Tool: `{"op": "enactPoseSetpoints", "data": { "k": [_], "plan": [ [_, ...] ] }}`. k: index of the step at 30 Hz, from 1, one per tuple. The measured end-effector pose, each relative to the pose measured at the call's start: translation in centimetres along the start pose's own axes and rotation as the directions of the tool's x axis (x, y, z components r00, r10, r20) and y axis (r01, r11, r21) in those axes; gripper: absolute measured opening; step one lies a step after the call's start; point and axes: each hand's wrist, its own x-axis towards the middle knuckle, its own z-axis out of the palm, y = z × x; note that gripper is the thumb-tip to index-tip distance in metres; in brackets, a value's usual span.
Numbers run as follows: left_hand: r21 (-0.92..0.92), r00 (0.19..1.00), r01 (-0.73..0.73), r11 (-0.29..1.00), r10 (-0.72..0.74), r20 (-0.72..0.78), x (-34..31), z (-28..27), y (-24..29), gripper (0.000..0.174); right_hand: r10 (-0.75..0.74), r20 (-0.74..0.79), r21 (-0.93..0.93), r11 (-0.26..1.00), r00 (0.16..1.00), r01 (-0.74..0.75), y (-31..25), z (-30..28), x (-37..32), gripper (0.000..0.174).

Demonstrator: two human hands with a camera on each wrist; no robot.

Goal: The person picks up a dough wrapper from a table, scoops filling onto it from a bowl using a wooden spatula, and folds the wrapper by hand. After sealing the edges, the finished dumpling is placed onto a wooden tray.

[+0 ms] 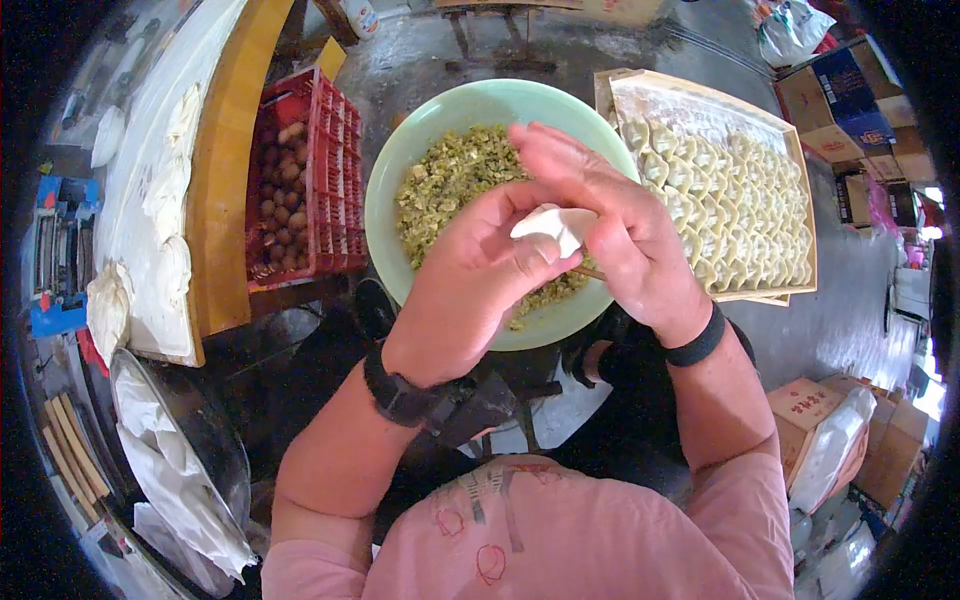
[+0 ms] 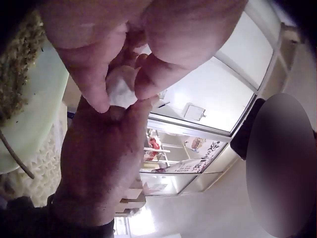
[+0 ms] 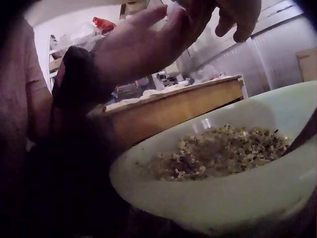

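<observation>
Over the bowl, my left hand [image 1: 465,270] pinches a white dumpling [image 1: 555,228] between thumb and fingers. My right hand [image 1: 625,235] closes on the dumpling's other side, its thumb against the dough and its upper fingers stretched out over the left hand. In the left wrist view the dumpling [image 2: 121,88] shows between both hands, partly covered by fingers. Below stands a pale green bowl [image 1: 392,200] of chopped green filling [image 1: 450,170]. A thin stick-like handle [image 2: 17,154] leans over the bowl's rim.
Right of the bowl, a wooden tray [image 1: 712,95] carries rows of shaped dumplings [image 1: 720,200]. At left stand a red crate [image 1: 340,170] of round brown items and a floured table [image 1: 225,180] with dough. Cardboard boxes [image 1: 805,410] sit at lower right.
</observation>
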Motion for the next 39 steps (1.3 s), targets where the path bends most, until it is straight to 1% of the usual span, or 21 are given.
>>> {"op": "enactPoseSetpoints", "data": {
  "k": [1, 3, 4, 5, 7, 8, 10, 13, 15, 18, 19, 21, 22, 24, 26, 27, 28, 31, 34, 37, 39],
  "plan": [
    [-0.094, 1.0, 0.019, 0.995, -0.019, -0.002, 0.0, 0.2, 0.1, 0.038, -0.004, -0.001, -0.034, 0.999, 1.0, 0.004, 0.0, 0.1, 0.0, 0.05],
    [-0.189, 1.0, -0.012, 0.982, 0.011, -0.003, 0.1, 0.7, 0.1, 0.041, -0.01, -0.003, -0.1, 0.995, 1.0, 0.01, -0.2, 0.2, 0.0, 0.051],
    [-0.237, 1.0, -0.025, 0.971, 0.025, -0.005, 0.2, 0.9, 0.0, 0.043, -0.007, 0.038, -0.118, 0.993, 0.999, 0.012, -0.2, 0.0, 0.1, 0.051],
    [-0.177, 0.999, -0.031, 0.984, 0.029, -0.013, 0.2, 1.0, -0.1, 0.044, -0.003, 0.079, -0.136, 0.991, 0.997, 0.014, -0.1, -0.5, 0.2, 0.05],
    [-0.056, 0.999, -0.04, 0.998, 0.039, -0.028, 0.3, 1.0, -0.3, 0.046, 0.011, 0.059, -0.101, 0.995, 0.998, -0.006, -0.2, -0.5, 0.2, 0.05],
    [-0.112, 1.0, -0.029, 0.993, 0.028, -0.008, 0.2, 0.9, -0.4, 0.046, 0.024, -0.003, -0.047, 0.999, 1.0, -0.024, -0.4, 0.0, 0.1, 0.049],
    [-0.221, 0.999, -0.006, 0.975, 0.014, 0.036, 0.1, 0.7, -0.8, 0.048, 0.043, -0.054, 0.009, 0.999, 0.998, -0.043, -0.5, 0.3, -0.1, 0.049],
    [-0.346, 0.997, -0.04, 0.937, 0.061, 0.049, 0.7, 1.4, -1.3, 0.047, 0.06, -0.037, 0.014, 0.998, 0.998, -0.06, -0.1, 0.1, -0.3, 0.049],
    [-0.397, 0.995, -0.008, 0.918, 0.046, 0.086, 0.9, 1.4, -1.2, 0.048, 0.079, -0.033, 0.031, 0.996, 0.996, -0.078, 0.1, -0.2, -0.4, 0.05],
    [-0.465, 0.993, 0.04, 0.884, 0.016, 0.117, 1.0, 1.2, -1.3, 0.05, 0.075, -0.105, 0.123, 0.99, 0.992, -0.061, -0.4, 0.1, -0.4, 0.049],
    [-0.487, 0.993, 0.054, 0.872, 0.006, 0.121, 1.0, 1.2, -1.4, 0.052, 0.074, -0.065, 0.09, 0.994, 0.995, -0.068, -0.3, -0.2, -0.5, 0.049],
    [-0.542, 0.996, 0.061, 0.838, -0.019, 0.082, 1.0, 1.5, -1.4, 0.058, 0.078, 0.017, 0.024, 0.997, 0.997, -0.078, 0.0, -1.1, -0.8, 0.05],
    [-0.568, 0.997, 0.063, 0.82, -0.033, 0.063, 0.9, 1.6, -1.4, 0.062, 0.111, -0.008, 0.065, 0.992, 0.994, -0.11, -0.1, -1.1, -0.9, 0.051],
    [-0.553, 0.988, 0.051, 0.832, 0.041, 0.152, 0.8, 1.3, -1.2, 0.072, 0.178, -0.055, 0.147, 0.975, 0.983, -0.168, -0.4, -1.0, -1.0, 0.053],
    [-0.539, 0.976, 0.04, 0.841, 0.083, 0.203, 0.9, 1.0, -0.9, 0.082, 0.031, -0.11, -0.078, 0.996, 0.993, -0.04, -0.8, -1.2, -0.5, 0.058],
    [-0.533, 0.975, 0.033, 0.846, 0.09, 0.203, 0.9, 0.8, -0.8, 0.086, -0.037, -0.088, -0.19, 0.982, 0.995, 0.019, -0.7, -1.5, -0.4, 0.06],
    [-0.527, 0.975, 0.026, 0.849, 0.096, 0.202, 0.9, 0.6, -0.7, 0.09, -0.104, -0.066, -0.299, 0.951, 0.992, 0.08, -0.6, -1.9, -0.3, 0.063],
    [-0.645, 0.974, 0.032, 0.763, 0.121, 0.191, 0.6, 0.7, -0.6, 0.092, -0.189, 0.1, -0.45, 0.867, 0.977, 0.214, -0.6, -2.2, -0.8, 0.06],
    [-0.664, 0.991, 0.027, 0.747, 0.069, 0.119, 0.2, 1.4, -0.1, 0.091, -0.195, 0.069, -0.444, 0.872, 0.978, 0.205, -0.9, -1.6, -1.1, 0.058],
    [-0.657, 0.994, 0.046, 0.752, 0.033, 0.108, 0.1, 1.2, -0.1, 0.09, -0.196, -0.012, -0.39, 0.904, 0.981, 0.176, -1.8, -1.7, -1.3, 0.051],
    [-0.647, 0.995, 0.049, 0.761, 0.02, 0.1, 0.1, 1.2, -0.1, 0.089, -0.248, -0.021, -0.437, 0.874, 0.969, 0.214, -2.3, -2.2, -1.4, 0.044]
  ]
}}
